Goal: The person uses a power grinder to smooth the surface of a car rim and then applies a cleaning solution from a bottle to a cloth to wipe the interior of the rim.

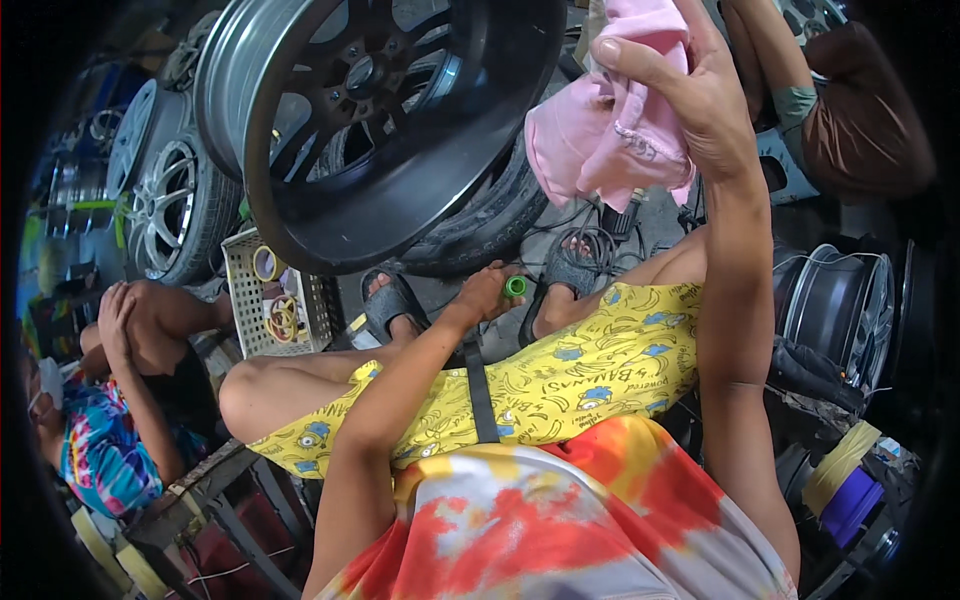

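Observation:
My right hand is raised at the upper right, its thumb and fingers closed on a crumpled pink cloth with a dark smudge and small markings. The cloth hangs beside the large dark wheel rim, apart from it as far as I can see. Low over my lap, my left hand is closed around a small green round thing with a ring-shaped end; its kind is hard to make out. The rim stands tilted in front of me, spokes and hub visible, above a black tyre.
A cream plastic basket with tape rolls stands left of my feet. A silver-spoked wheel leans behind it. Other people sit at left and upper right. Black cables lie near my foot. More rims are at right.

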A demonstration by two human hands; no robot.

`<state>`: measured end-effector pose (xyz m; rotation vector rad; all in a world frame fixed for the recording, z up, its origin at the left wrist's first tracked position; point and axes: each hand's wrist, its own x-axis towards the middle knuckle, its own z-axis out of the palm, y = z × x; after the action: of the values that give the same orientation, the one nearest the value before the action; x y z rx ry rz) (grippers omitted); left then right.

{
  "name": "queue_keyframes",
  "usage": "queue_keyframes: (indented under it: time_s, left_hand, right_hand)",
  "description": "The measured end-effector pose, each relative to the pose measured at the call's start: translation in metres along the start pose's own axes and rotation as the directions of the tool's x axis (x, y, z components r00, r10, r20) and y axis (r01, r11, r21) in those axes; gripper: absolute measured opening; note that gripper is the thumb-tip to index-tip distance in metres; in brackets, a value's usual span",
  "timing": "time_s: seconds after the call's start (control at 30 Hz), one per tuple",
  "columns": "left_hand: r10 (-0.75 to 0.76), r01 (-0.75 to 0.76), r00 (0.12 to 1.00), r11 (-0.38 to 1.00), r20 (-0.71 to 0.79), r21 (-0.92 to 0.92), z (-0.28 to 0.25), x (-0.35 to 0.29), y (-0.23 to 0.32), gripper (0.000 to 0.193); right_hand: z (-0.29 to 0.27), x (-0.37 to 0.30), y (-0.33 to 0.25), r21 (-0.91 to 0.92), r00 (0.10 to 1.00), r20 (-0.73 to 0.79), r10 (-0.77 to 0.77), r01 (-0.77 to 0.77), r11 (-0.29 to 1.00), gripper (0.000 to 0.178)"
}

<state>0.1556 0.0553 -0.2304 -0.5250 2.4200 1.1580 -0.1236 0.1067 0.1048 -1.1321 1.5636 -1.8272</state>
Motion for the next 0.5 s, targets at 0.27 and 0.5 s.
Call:
queue_keyframes:
  time_s: [0.27,0.5]
  left_hand:
    - [-0.082,0.055,0.986,0.983,0.147,0.175,-0.029,-0.016,0.029,0.096]
    - [-0.238,0.141,0.934,0.931,0.265,0.338,-0.083,-0.033,0.064,0.083]
  right_hand:
    - [-0.024,0.007,0.028,-0.292,0.976,-0.069,-0.206,0.178,0.940,0.068]
    - [-0.030,0.006,0.032,-0.412,0.996,0.045,-0.080,0.092,0.906,0.051]
